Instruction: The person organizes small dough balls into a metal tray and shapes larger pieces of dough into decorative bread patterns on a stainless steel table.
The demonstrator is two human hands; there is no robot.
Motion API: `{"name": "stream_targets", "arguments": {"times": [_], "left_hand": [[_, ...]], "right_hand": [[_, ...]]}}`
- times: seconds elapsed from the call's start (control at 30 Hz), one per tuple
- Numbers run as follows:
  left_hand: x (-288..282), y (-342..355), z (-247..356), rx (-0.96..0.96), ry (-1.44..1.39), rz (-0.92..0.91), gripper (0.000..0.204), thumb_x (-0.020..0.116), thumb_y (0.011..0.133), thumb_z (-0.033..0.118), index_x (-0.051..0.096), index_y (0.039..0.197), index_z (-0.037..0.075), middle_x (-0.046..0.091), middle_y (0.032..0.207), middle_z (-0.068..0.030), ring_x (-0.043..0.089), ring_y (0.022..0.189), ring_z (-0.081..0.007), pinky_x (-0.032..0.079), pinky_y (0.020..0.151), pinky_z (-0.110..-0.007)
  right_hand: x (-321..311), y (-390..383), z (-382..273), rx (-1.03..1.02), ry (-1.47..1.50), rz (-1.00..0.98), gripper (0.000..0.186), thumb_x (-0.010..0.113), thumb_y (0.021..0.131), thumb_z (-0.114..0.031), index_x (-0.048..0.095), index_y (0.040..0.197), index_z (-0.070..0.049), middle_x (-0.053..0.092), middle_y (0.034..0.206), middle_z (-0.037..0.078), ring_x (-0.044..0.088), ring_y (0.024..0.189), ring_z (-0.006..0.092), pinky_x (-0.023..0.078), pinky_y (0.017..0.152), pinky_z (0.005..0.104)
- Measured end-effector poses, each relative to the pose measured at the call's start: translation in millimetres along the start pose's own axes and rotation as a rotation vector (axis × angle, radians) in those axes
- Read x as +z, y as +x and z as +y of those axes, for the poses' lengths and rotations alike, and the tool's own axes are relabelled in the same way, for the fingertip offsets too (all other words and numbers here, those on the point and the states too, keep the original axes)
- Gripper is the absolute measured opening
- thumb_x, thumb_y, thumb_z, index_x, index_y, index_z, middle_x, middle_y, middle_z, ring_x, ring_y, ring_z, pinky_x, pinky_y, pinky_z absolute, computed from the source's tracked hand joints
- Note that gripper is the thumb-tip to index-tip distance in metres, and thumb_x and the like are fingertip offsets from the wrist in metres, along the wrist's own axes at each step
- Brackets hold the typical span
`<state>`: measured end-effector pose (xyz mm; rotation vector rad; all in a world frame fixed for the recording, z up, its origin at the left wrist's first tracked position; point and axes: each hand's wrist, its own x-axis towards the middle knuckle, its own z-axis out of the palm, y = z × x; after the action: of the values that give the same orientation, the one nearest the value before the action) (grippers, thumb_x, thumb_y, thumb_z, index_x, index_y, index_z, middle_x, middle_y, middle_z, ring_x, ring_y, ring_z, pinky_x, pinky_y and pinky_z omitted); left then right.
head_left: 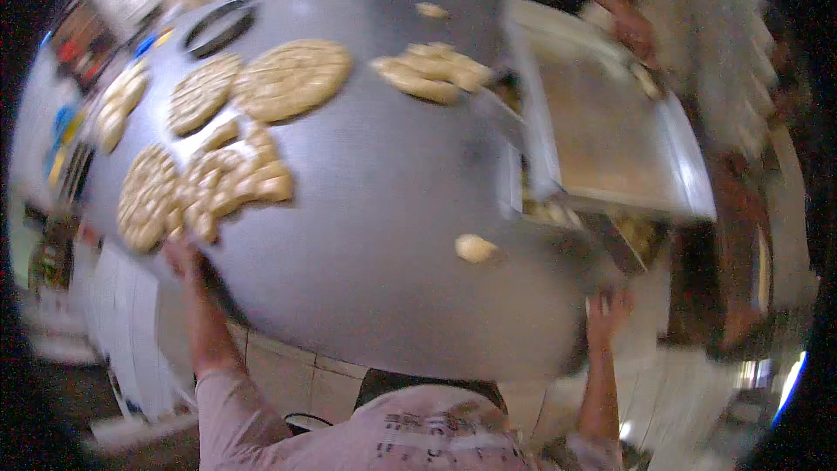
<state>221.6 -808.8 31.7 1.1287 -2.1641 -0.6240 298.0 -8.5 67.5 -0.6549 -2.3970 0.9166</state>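
Note:
My left hand is at the table's left front edge, right by the lower end of a cluster of pale dough balls and a round, scored-looking dough piece. Its fingers are blurred, and whether they touch the dough I cannot tell. My right hand is at the right front edge of the metal table, with blurred fingers that look spread and nothing visible in them. The nearest loose thing to it is one small dough lump, a good way off to the left.
Two flat dough rounds and a black ring lie at the far left. More dough pieces sit toward the back. A large shallow tray overlaps smaller containers at the right. Another person's hand is beside the tray.

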Motion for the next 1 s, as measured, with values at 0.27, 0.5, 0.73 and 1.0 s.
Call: {"name": "stream_targets", "arguments": {"times": [0.27, 0.5, 0.73, 1.0], "left_hand": [[-31, -57, -42, 0.111, -0.096, -0.496, 0.051, 0.050, 0.085, 0.041, 0.050, 0.113, -0.001, 0.056, 0.108, -0.0197, 0.054, 0.093, -0.0331, 0.044, 0.080, -0.042], [-35, -230, 139, -0.231, -0.917, -1.106, 0.034, 0.051, 0.085, 0.028, 0.048, 0.111, 0.006, 0.051, 0.109, -0.0123, 0.053, 0.095, -0.0206, 0.047, 0.082, -0.034], [-21, -337, 254, -0.187, -1.108, -1.414, 0.046, 0.052, 0.081, 0.011, 0.038, 0.125, 0.007, 0.053, 0.113, -0.0145, 0.057, 0.096, -0.0238, 0.050, 0.080, -0.035], [-35, -326, 266, -0.404, -1.023, -1.344, 0.043, 0.058, 0.078, 0.007, 0.045, 0.119, 0.003, 0.054, 0.108, -0.0080, 0.054, 0.098, -0.0200, 0.046, 0.083, -0.034]], "right_hand": [[-27, -11, -2, -0.351, -0.349, -0.148, 0.024, 0.065, 0.068, -0.016, 0.052, 0.085, -0.005, 0.054, 0.087, 0.015, 0.050, 0.082, 0.0348, 0.038, 0.083, 0.0463], [-13, 0, -3, -0.503, -0.288, -0.017, 0.018, 0.062, 0.072, -0.012, 0.055, 0.086, -0.004, 0.055, 0.090, 0.016, 0.050, 0.085, 0.0369, 0.039, 0.083, 0.0462], [-48, 26, 20, -0.339, -0.374, -0.137, 0.034, 0.061, 0.071, -0.011, 0.053, 0.103, -0.005, 0.052, 0.108, 0.017, 0.045, 0.103, 0.0372, 0.034, 0.094, 0.0455], [-143, 87, -42, 0.125, 0.594, -0.459, 0.035, 0.058, 0.069, -0.007, 0.056, 0.104, -0.004, 0.055, 0.105, 0.008, 0.054, 0.099, 0.0207, 0.045, 0.085, 0.0330]]}}
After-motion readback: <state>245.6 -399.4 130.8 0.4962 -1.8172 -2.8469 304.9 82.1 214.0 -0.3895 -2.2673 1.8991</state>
